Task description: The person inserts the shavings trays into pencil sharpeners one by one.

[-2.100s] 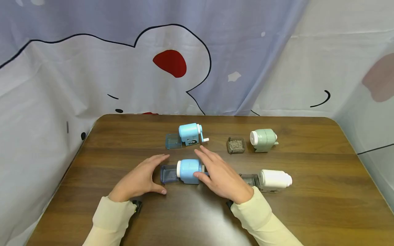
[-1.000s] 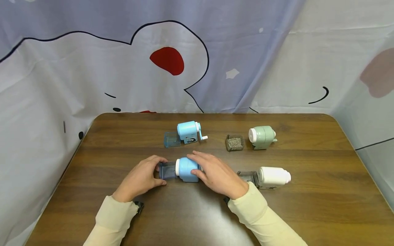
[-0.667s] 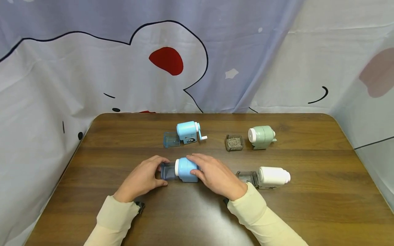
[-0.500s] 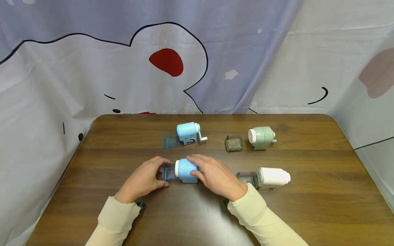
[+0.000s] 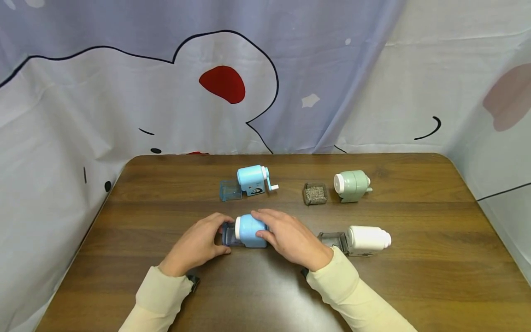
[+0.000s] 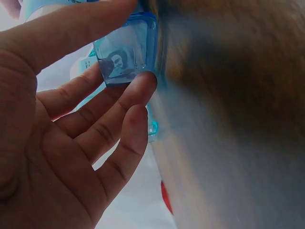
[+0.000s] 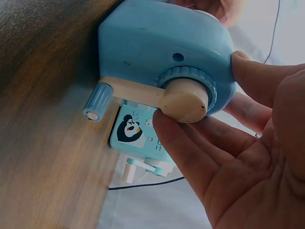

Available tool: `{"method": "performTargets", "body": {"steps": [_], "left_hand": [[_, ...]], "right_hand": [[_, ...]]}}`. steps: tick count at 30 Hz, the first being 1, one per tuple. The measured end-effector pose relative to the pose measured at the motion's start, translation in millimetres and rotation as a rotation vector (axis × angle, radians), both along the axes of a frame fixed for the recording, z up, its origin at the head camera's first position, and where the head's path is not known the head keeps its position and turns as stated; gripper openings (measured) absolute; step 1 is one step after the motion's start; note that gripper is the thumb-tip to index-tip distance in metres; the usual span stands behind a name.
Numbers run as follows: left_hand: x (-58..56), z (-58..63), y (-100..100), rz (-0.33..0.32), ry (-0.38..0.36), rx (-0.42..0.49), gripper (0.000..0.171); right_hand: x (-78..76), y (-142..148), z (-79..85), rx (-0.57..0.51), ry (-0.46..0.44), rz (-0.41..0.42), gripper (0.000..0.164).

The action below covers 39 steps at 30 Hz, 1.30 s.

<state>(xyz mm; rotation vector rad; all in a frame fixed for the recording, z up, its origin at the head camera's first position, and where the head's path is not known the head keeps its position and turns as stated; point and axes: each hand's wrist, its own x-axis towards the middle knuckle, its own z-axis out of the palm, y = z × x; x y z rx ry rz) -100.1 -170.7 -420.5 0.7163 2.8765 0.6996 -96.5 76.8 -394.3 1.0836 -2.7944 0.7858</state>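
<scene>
A blue hand-crank pencil sharpener (image 5: 250, 230) with a white front ring stands on the table. Its clear blue shavings drawer (image 5: 230, 234) sticks partly out on the left side. My left hand (image 5: 199, 244) holds this drawer by its outer end, thumb on the near side and fingers on the far side; the left wrist view shows the drawer (image 6: 126, 52) between them. From the right, my right hand (image 5: 292, 237) grips the sharpener body, thumb and fingers around its upper part. In the right wrist view, the crank handle (image 7: 97, 101) points away from the palm.
Behind stands a light blue sharpener (image 5: 250, 180) with its drawer (image 5: 230, 190) out. At the back right are a green sharpener (image 5: 351, 186) and a separate drawer of shavings (image 5: 315, 193). A white sharpener (image 5: 367, 240) with its drawer (image 5: 332, 240) out is beside my right forearm.
My left hand has taken hold of the drawer and moved right, and less of the drawer now sticks out. My right hand has settled onto the sharpener body.
</scene>
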Motion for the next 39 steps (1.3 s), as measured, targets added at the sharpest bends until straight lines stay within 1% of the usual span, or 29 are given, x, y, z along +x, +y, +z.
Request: {"method": "performTargets", "body": {"steps": [7, 14, 23, 31, 39], "left_hand": [[-1.2, 1.1, 3, -0.001, -0.008, 0.004, 0.064], [-3.4, 0.9, 9, -0.013, 0.014, -0.007, 0.064], [-2.1, -1.6, 14, -0.009, 0.005, -0.013, 0.065], [-2.3, -4.9, 16, -0.005, 0.008, 0.006, 0.066], [-4.0, -5.8, 20, -0.024, 0.013, 0.033, 0.064]], "right_hand": [[-1.4, 1, 0.4, -0.002, 0.012, 0.018, 0.046], [-2.4, 2, 0.6, -0.005, 0.017, 0.018, 0.046], [-2.8, 1, -0.3, -0.007, 0.006, 0.022, 0.046], [-4.4, 1, -1.1, -0.013, 0.018, 0.033, 0.045], [-3.9, 2, 0.0, -0.022, 0.013, 0.029, 0.045]]}}
